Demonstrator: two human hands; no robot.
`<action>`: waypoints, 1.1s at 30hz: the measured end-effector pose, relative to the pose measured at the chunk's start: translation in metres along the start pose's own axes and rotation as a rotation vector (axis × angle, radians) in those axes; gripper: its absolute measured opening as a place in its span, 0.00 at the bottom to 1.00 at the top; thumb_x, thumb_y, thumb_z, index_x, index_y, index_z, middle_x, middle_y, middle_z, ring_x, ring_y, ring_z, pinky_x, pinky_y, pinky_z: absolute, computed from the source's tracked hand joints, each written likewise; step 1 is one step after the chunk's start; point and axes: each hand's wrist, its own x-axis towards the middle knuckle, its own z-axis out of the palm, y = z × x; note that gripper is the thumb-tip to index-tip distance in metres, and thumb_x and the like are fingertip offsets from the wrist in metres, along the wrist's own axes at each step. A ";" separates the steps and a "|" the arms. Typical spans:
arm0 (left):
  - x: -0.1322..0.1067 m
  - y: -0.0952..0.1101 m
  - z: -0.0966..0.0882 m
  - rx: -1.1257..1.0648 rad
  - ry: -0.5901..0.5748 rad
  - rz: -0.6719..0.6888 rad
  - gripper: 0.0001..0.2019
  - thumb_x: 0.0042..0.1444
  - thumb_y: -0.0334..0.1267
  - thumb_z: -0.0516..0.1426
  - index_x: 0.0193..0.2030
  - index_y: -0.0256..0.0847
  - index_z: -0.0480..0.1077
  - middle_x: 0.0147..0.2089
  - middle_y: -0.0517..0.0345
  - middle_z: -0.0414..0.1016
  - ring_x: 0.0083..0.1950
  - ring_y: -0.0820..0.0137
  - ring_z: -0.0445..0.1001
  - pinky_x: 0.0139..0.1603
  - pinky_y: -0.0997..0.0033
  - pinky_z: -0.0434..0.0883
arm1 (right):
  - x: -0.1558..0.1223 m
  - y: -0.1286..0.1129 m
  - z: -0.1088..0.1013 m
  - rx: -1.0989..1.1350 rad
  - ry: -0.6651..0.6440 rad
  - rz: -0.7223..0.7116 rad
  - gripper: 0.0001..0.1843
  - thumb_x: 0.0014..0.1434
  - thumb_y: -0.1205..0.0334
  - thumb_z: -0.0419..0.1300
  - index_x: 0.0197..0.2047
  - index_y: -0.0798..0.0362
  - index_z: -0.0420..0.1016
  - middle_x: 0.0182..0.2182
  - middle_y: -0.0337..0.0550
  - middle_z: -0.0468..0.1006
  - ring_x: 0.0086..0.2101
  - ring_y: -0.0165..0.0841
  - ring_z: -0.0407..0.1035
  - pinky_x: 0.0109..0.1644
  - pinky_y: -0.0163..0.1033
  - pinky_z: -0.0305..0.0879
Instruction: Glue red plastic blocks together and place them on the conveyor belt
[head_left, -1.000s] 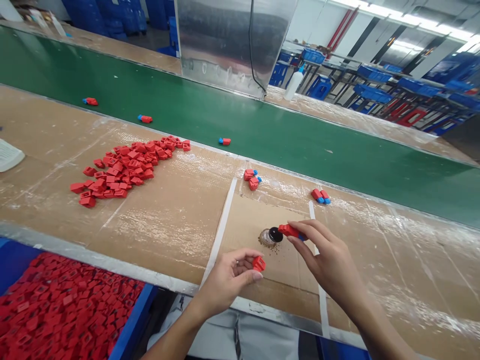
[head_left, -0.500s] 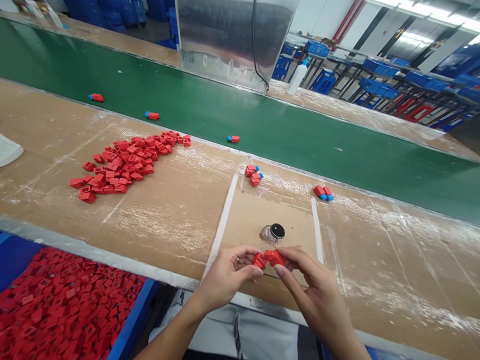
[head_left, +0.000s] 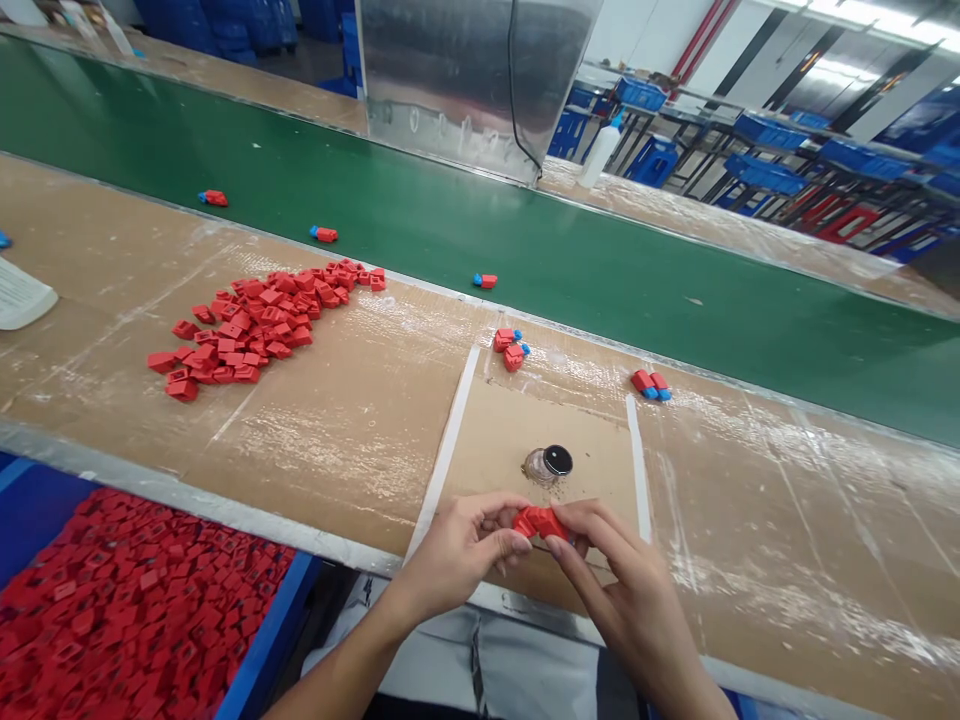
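Observation:
Two red plastic pieces meet between my hands, low over the cardboard-covered bench. My left hand (head_left: 469, 545) pinches the left red plastic piece (head_left: 526, 521), and my right hand (head_left: 619, 560) grips the right red plastic piece (head_left: 550, 523) between thumb and fingers. Their ends touch; whether they interlock I cannot tell. Just beyond my fingers stands a small round jar with a black top (head_left: 556, 460). Behind it lie two red-and-blue pieces (head_left: 513, 350) close together. Another red-and-blue pair (head_left: 651, 385) rests farther right.
A green conveyor belt (head_left: 420, 230) crosses behind the bench, carrying several red-and-blue pieces. Loose red pieces form a pile (head_left: 247, 325) on the left. At lower left, a blue bin (head_left: 304, 590) holds many more. A white bottle (head_left: 600, 155) stands across the belt.
The two red pieces, held apart or barely touching before, are now pressed end to end. Pieces on the belt have shifted slightly right in view.

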 end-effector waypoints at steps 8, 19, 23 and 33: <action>0.003 0.000 -0.003 0.127 -0.061 -0.036 0.10 0.57 0.34 0.56 0.44 0.37 0.74 0.29 0.60 0.72 0.26 0.75 0.67 0.27 0.77 0.64 | -0.005 0.006 0.002 -0.036 -0.050 -0.007 0.10 0.69 0.63 0.52 0.49 0.50 0.72 0.40 0.48 0.74 0.38 0.36 0.72 0.39 0.35 0.70; 0.001 0.003 -0.006 0.296 -0.121 -0.034 0.09 0.58 0.30 0.52 0.40 0.38 0.73 0.29 0.60 0.71 0.27 0.73 0.69 0.27 0.77 0.66 | -0.010 -0.002 0.012 -0.051 -0.086 -0.018 0.12 0.70 0.68 0.48 0.52 0.51 0.68 0.40 0.48 0.71 0.37 0.35 0.69 0.39 0.36 0.68; 0.000 0.003 -0.007 0.335 -0.159 -0.025 0.10 0.60 0.32 0.52 0.42 0.39 0.73 0.29 0.60 0.71 0.27 0.73 0.69 0.27 0.77 0.67 | -0.012 -0.004 0.011 -0.068 -0.090 -0.015 0.13 0.69 0.69 0.47 0.53 0.52 0.67 0.41 0.49 0.71 0.38 0.36 0.68 0.41 0.38 0.67; 0.003 0.000 -0.005 0.279 -0.150 -0.056 0.10 0.59 0.35 0.55 0.46 0.38 0.73 0.27 0.62 0.70 0.26 0.75 0.67 0.26 0.77 0.65 | -0.017 -0.006 0.020 -0.028 0.020 0.050 0.08 0.69 0.66 0.49 0.46 0.52 0.69 0.39 0.47 0.74 0.38 0.36 0.71 0.40 0.38 0.69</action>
